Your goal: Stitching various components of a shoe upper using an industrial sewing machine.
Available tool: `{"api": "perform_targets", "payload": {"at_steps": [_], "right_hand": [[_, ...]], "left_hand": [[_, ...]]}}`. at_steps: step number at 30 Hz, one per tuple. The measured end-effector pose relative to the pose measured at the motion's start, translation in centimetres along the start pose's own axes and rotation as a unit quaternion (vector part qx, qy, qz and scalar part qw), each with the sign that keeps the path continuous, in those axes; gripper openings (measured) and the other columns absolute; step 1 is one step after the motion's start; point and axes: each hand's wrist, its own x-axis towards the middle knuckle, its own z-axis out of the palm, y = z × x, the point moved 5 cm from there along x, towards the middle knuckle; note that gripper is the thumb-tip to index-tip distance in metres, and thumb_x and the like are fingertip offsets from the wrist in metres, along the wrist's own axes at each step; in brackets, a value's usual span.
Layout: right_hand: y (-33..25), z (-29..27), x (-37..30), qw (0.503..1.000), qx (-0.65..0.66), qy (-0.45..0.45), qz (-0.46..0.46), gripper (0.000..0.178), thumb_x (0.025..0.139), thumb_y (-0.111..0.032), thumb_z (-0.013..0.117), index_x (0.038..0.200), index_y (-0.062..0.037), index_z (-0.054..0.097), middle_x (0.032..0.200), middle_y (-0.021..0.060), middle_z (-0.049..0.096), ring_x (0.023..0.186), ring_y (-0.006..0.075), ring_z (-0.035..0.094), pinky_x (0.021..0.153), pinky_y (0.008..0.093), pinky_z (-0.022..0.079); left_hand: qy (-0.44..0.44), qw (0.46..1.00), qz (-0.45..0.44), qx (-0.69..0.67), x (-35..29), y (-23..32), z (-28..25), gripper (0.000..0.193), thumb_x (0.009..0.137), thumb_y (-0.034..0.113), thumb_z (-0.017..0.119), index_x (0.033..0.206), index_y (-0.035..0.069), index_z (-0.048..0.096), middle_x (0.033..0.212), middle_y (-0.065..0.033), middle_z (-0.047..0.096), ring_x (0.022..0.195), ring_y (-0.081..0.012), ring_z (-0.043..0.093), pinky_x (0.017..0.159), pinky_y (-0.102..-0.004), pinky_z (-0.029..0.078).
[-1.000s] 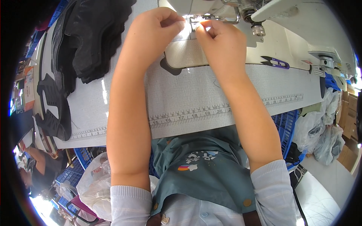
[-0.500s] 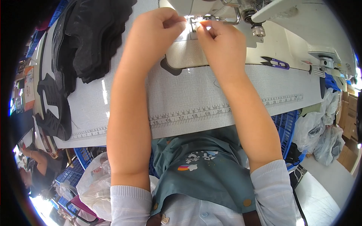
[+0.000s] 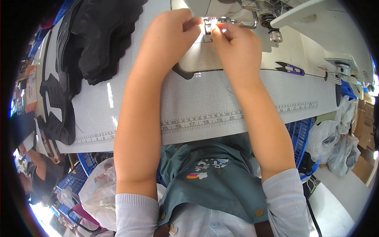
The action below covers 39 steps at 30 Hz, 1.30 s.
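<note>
Both of my hands are raised to the needle area of a white sewing machine [image 3: 308, 23]. My left hand [image 3: 171, 37] is at the left of the presser foot [image 3: 207, 27], thumb and forefinger pinched together. From the right, my right hand [image 3: 240, 43] reaches the same spot, its fingertips also pinched close to the needle. Whatever lies between the fingertips is too small and too brightly lit to make out; a thread cannot be told. Purple-handled thread snips [image 3: 290, 68] lie on the table right of my right hand.
Stacked black cut pieces [image 3: 104, 39] lie at the left, with a black shaped piece [image 3: 59, 114] nearer. A printed ruler [image 3: 205, 120] runs along the front of the grey table [image 3: 197, 94]. Blue crates and plastic bags [image 3: 333, 148] flank my lap. Another person [image 3: 41, 173] is at far left.
Both hands stay pinched at the needle. They, the machine and the black stack appear shifted slightly right in the view.
</note>
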Motion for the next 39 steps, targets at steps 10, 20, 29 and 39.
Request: {"api": "perform_targets", "payload": {"at_steps": [10,20,29,39], "right_hand": [[0.2,0.3,0.0,1.0,-0.016,-0.013,-0.005,0.019,0.08,-0.021,0.067,0.074,-0.004,0.062,0.056,0.0102,0.061,0.051,0.0284,0.062,0.049,0.0365,0.05],[0.1,0.2,0.0,1.0,-0.022,-0.017,-0.006,0.02,0.079,-0.022,0.069,0.075,-0.0036,0.062,0.055,0.01,0.061,0.051,0.0283,0.063,0.049,0.0358,0.05],[-0.2,-0.3,-0.2,0.999,0.031,-0.022,0.014,0.019,0.071,-0.018,0.068,0.074,-0.0017,0.06,0.058,0.0063,0.064,0.05,0.0243,0.063,0.049,0.0331,0.051],[0.1,-1.8,-0.9,0.991,0.132,0.021,0.013,0.012,0.07,-0.019,0.069,0.073,-0.0074,0.066,0.06,0.0069,0.064,0.049,0.0216,0.06,0.049,0.0272,0.045]], "left_hand": [[0.012,0.998,0.05,-0.022,0.1,-0.2,1.1,0.018,0.077,0.01,0.061,0.091,0.002,0.069,0.08,-0.0144,0.066,0.078,-0.0304,0.061,0.071,-0.0379,0.049],[0.036,0.996,0.071,0.034,0.3,0.1,1.2,0.017,0.076,0.011,0.061,0.089,0.004,0.07,0.082,-0.0116,0.066,0.086,-0.0298,0.059,0.077,-0.0394,0.048],[0.063,0.991,0.095,0.064,0.4,-0.1,1.0,0.016,0.075,0.012,0.061,0.085,0.003,0.069,0.083,-0.0147,0.066,0.085,-0.0318,0.059,0.075,-0.0407,0.049],[0.141,0.965,-0.084,-0.204,0.9,-2.7,-1.2,0.02,0.087,0.015,0.06,0.093,-0.003,0.065,0.082,-0.0099,0.068,0.079,-0.0197,0.064,0.068,-0.0336,0.05]]}}
